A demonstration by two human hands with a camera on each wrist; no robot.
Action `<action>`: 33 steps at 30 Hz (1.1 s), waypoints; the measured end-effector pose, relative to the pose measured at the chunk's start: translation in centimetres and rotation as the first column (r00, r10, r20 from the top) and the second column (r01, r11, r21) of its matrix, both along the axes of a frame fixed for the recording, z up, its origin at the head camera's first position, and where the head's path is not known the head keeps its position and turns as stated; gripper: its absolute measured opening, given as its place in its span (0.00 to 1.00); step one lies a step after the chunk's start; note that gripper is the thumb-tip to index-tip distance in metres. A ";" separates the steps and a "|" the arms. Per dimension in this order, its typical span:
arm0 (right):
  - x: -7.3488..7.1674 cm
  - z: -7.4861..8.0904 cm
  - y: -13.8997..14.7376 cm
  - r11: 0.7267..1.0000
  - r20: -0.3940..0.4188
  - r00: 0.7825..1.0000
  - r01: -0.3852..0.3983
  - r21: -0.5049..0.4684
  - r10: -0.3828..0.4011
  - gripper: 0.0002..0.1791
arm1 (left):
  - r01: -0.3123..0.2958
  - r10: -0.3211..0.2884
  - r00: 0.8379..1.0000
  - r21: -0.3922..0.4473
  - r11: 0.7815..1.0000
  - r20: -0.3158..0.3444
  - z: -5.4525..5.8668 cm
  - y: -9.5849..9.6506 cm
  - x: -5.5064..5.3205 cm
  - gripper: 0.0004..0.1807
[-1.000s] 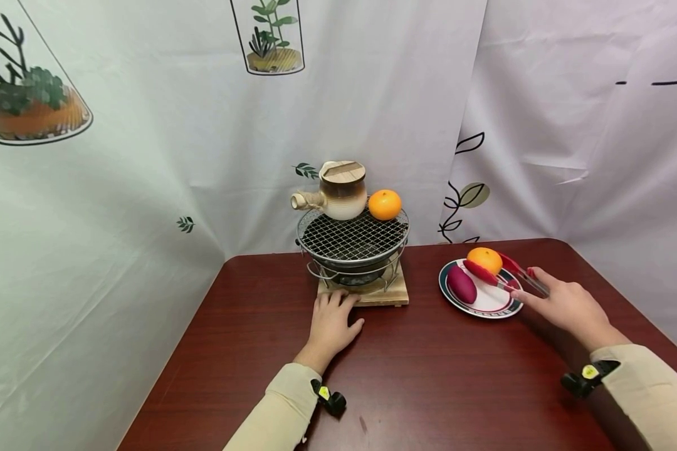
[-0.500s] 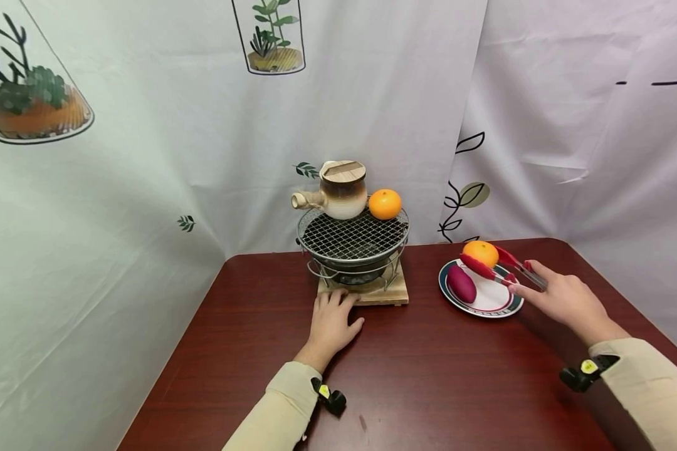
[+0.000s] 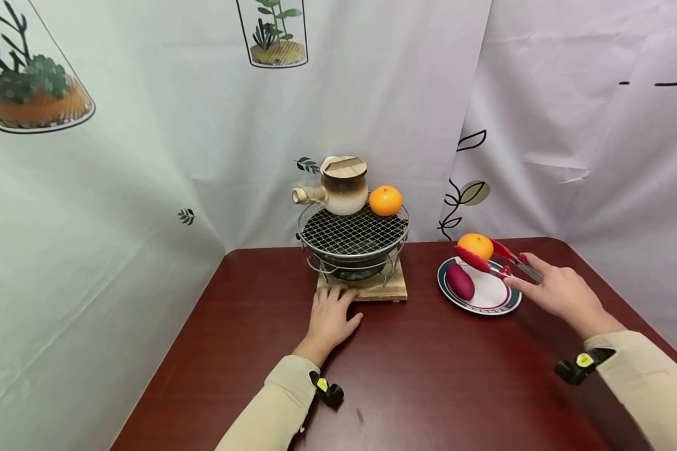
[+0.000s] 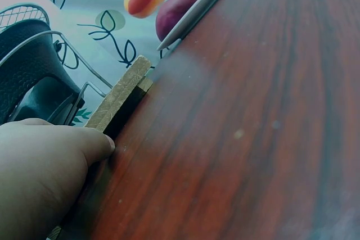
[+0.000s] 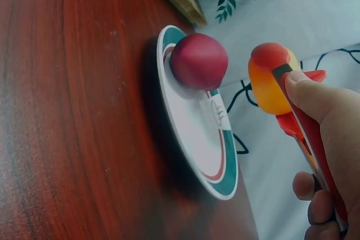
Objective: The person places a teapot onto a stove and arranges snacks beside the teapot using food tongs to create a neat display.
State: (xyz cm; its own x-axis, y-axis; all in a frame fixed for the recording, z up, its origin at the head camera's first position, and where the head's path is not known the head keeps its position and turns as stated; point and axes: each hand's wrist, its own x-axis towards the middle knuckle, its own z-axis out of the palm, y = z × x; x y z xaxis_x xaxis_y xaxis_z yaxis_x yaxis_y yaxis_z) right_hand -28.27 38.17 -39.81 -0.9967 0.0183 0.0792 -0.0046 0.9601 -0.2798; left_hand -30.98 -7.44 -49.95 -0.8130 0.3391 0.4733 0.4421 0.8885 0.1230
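Note:
My right hand (image 3: 564,297) grips a pair of red-tipped tongs (image 5: 312,133). Between the tong tips an orange (image 3: 476,247) is pinched, raised above the plate (image 3: 493,299) as the right wrist view shows. A purple sweet potato-like piece (image 3: 459,281) lies on the plate's left side. My left hand (image 3: 330,319) rests with fingers extended at the front edge of the wooden board (image 3: 392,292) under the grill. On the grill's wire mesh (image 3: 350,235) stand a side-handled clay pot (image 3: 345,191) with a wooden lid and a second orange (image 3: 386,200).
The round black grill (image 3: 352,266) sits in a wire stand at the table's back edge. A printed cloth (image 3: 248,156) hangs close behind and beside the dark red table (image 3: 429,376).
The orange in the tongs has risen off the plate and shifted left, with my right hand following a little. My left hand stays at the board. The head view has tilted slightly.

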 end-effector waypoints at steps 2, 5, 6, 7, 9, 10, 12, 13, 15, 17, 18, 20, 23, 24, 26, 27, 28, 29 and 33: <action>0.0 0.3 -0.2 1.000 0.003 1.000 0.003 0.002 -0.003 0.60 | -0.002 0.002 1.000 -0.004 1.000 0.010 0.1 0.0 -0.1 0.25; -0.1 0.7 -0.4 1.000 -0.005 1.000 0.001 0.005 -0.001 0.60 | -0.003 0.003 1.000 -0.007 1.000 0.029 0.3 0.1 -0.2 0.25; 0.0 0.9 -0.5 1.000 -0.011 1.000 -0.001 0.005 0.001 0.60 | -0.002 0.002 1.000 -0.007 1.000 0.031 0.4 0.1 -0.2 0.25; 0.0 1.1 -0.6 1.000 -0.018 1.000 -0.003 0.007 0.003 0.60 | -0.001 0.001 0.999 -0.009 1.000 0.034 0.4 0.2 -0.3 0.25; 0.0 1.5 -0.7 1.000 -0.030 1.000 -0.009 0.010 0.009 0.59 | 0.004 -0.003 0.999 -0.010 1.000 0.036 0.6 0.3 -0.5 0.25; 0.0 1.7 -0.8 1.000 -0.034 0.999 -0.012 0.012 0.013 0.59 | 0.005 -0.004 0.999 -0.011 1.000 0.038 0.6 0.3 -0.6 0.25; 0.0 2.1 -0.9 1.000 -0.037 0.999 -0.019 0.011 0.019 0.59 | 0.005 -0.004 0.999 -0.014 1.000 0.042 0.7 0.4 -0.7 0.25; 0.0 2.3 -1.0 1.000 -0.036 0.999 -0.025 0.015 0.025 0.59 | 0.005 -0.004 0.999 -0.015 1.000 0.047 0.7 0.4 -0.7 0.25; -0.1 2.7 -1.2 0.999 -0.036 0.999 -0.037 0.018 0.037 0.58 | 0.004 -0.004 0.999 -0.013 1.000 0.052 0.7 0.4 -0.8 0.25; -0.1 3.0 -1.4 0.999 -0.035 0.998 -0.046 0.023 0.046 0.58 | 0.003 -0.002 0.999 -0.012 1.000 0.054 0.7 0.4 -0.8 0.25; -0.1 3.1 -1.5 0.998 -0.035 0.998 -0.051 0.027 0.052 0.58 | 0.002 -0.001 0.998 -0.013 1.000 0.055 0.7 0.4 -0.8 0.25; -0.2 3.4 -1.7 0.998 -0.039 0.997 -0.059 0.030 0.060 0.57 | 0.000 0.001 0.999 -0.015 1.000 0.054 0.7 0.3 -0.8 0.25; -0.2 3.6 -2.0 0.997 -0.047 0.997 -0.067 0.031 0.068 0.57 | -0.003 0.004 0.999 -0.022 1.000 0.053 0.6 0.3 -0.7 0.25; -0.2 3.7 -2.1 0.997 -0.049 0.996 -0.070 0.033 0.071 0.57 | -0.004 0.005 0.998 -0.024 1.000 0.055 0.6 0.3 -0.7 0.25; -0.3 3.8 -2.3 0.997 -0.045 0.996 -0.073 0.035 0.075 0.57 | -0.006 0.007 0.998 -0.024 1.000 0.055 0.5 0.3 -0.7 0.25; -0.3 3.9 -2.5 0.997 -0.045 0.996 -0.073 0.037 0.075 0.57 | -0.008 0.009 0.998 -0.026 1.000 0.057 0.5 0.3 -0.6 0.25; -0.3 3.9 -2.6 0.996 -0.042 0.996 -0.075 0.039 0.076 0.57 | -0.008 0.010 0.998 -0.026 1.000 0.058 0.5 0.3 -0.6 0.25; -0.4 4.0 -2.8 0.996 -0.039 0.996 -0.076 0.041 0.078 0.57 | -0.009 0.010 0.998 -0.026 1.000 0.060 0.5 0.2 -0.6 0.25; -0.6 4.3 -3.5 0.996 -0.040 0.996 -0.082 0.047 0.084 0.57 | -0.014 0.016 0.998 -0.025 1.000 0.065 0.5 0.0 -0.3 0.25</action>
